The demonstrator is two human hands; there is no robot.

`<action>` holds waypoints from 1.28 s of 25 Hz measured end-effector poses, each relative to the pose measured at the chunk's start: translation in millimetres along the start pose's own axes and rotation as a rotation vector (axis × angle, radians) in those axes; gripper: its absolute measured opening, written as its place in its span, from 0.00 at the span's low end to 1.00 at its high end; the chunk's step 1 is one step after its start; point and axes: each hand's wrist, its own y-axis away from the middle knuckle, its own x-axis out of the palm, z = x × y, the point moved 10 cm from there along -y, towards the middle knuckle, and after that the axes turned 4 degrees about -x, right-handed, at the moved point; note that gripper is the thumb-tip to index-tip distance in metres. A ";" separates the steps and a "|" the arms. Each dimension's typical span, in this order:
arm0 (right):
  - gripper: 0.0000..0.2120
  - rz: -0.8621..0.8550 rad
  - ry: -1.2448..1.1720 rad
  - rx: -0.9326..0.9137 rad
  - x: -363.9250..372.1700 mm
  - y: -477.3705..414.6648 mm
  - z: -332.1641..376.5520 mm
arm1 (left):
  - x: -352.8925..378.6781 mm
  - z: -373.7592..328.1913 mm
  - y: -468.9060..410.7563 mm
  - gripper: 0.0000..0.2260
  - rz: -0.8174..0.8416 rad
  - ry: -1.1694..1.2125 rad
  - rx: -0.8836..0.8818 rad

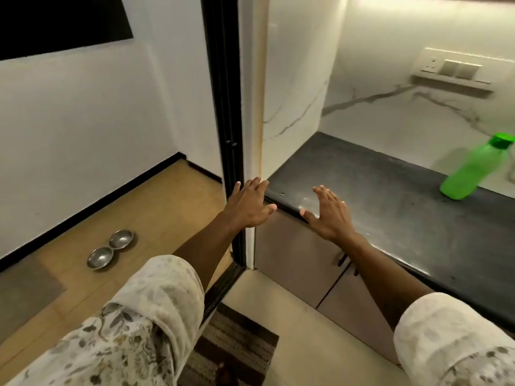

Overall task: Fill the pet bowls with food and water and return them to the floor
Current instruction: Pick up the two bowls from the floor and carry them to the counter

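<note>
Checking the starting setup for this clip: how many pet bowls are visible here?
2. Both steel bowls sit side by side on the wooden floor beyond the doorway, near the left wall: the nearer bowl and the farther bowl. Both look empty. None shows on the countertop.

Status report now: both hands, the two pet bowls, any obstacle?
Left hand and right hand open, empty, spread near counter edge. Two steel bowls on floor, look empty. Green bottle on counter. Nothing blocking the bowls.

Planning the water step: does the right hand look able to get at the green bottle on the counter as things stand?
Probably yes. The right hand hangs open over the dark counter, and nothing stands between it and the green bottle farther along, though a step or lean may be needed.
</note>
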 end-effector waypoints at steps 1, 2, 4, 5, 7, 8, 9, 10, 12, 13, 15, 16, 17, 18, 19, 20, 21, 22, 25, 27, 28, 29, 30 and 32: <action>0.37 0.018 0.001 -0.039 15.2 -7.9 19.9 | 0.4 24.1 3.8 0.35 0.006 -0.013 -0.045; 0.37 0.049 0.000 -0.064 29.1 -15.3 39.7 | -0.1 49.3 7.1 0.35 0.007 -0.002 -0.087; 0.36 0.112 -0.022 -0.139 64.6 -34.4 85.8 | 2.4 108.9 15.8 0.34 0.011 0.000 -0.159; 0.36 0.140 -0.026 -0.184 85.0 -47.3 113.4 | 2.4 141.6 20.4 0.34 0.012 0.009 -0.196; 0.37 0.209 -0.016 -0.249 123.0 -67.6 164.0 | 0.8 200.1 30.6 0.32 0.003 0.030 -0.268; 0.38 0.241 -0.019 -0.266 140.8 -76.9 186.8 | -1.1 226.5 36.9 0.32 -0.002 0.029 -0.302; 0.37 0.266 -0.003 -0.298 156.4 -83.1 209.8 | -1.0 251.1 44.2 0.32 0.006 0.033 -0.337; 0.37 0.294 0.001 -0.339 176.4 -89.6 240.9 | -1.1 283.8 55.5 0.33 0.016 0.038 -0.384; 0.36 0.321 -0.018 -0.406 205.4 -101.3 291.6 | -2.1 336.6 74.6 0.34 0.018 0.041 -0.459; 0.36 0.334 -0.026 -0.439 218.4 -107.5 315.9 | -4.5 361.4 84.1 0.34 0.016 0.053 -0.498; 0.36 0.367 -0.017 -0.504 244.5 -120.5 359.4 | -10.1 406.4 99.4 0.34 0.000 0.090 -0.572; 0.36 0.386 -0.013 -0.527 258.3 -127.5 376.4 | -11.9 427.3 106.2 0.34 -0.009 0.101 -0.610; 0.36 0.408 -0.010 -0.546 271.2 -133.4 392.6 | -13.2 446.5 112.4 0.34 -0.020 0.114 -0.637; 0.35 0.437 -0.009 -0.561 284.5 -139.5 408.9 | -13.3 466.2 118.5 0.34 -0.022 0.131 -0.669; 0.35 0.458 -0.012 -0.574 296.3 -145.1 423.5 | -11.5 484.9 123.6 0.35 -0.022 0.147 -0.700; 0.35 0.477 -0.020 -0.590 309.9 -151.9 439.7 | -9.6 506.0 128.5 0.35 -0.026 0.167 -0.737; 0.35 0.490 -0.031 -0.605 322.4 -159.2 454.2 | -7.2 525.4 132.2 0.35 -0.030 0.181 -0.771; 0.34 0.505 -0.042 -0.619 333.7 -166.6 468.8 | -6.0 543.7 135.1 0.35 -0.034 0.192 -0.805; 0.34 0.551 -0.069 -0.662 369.3 -195.7 511.8 | -9.5 598.0 139.8 0.34 -0.069 0.227 -0.902; 0.35 0.596 -0.072 -0.679 391.5 -216.8 536.8 | -14.5 629.0 140.2 0.33 -0.098 0.248 -0.963; 0.35 0.619 -0.076 -0.685 401.3 -227.8 550.2 | -16.7 645.0 140.3 0.32 -0.102 0.259 -0.994; 0.35 0.642 -0.078 -0.701 411.0 -236.4 561.4 | -17.3 658.8 140.8 0.32 -0.106 0.276 -1.028; 0.35 0.673 -0.078 -0.719 422.5 -245.9 574.3 | -18.5 673.8 139.8 0.32 -0.119 0.295 -1.064; 0.35 0.708 -0.079 -0.733 440.8 -265.2 596.8 | -22.1 700.1 134.7 0.31 -0.143 0.334 -1.113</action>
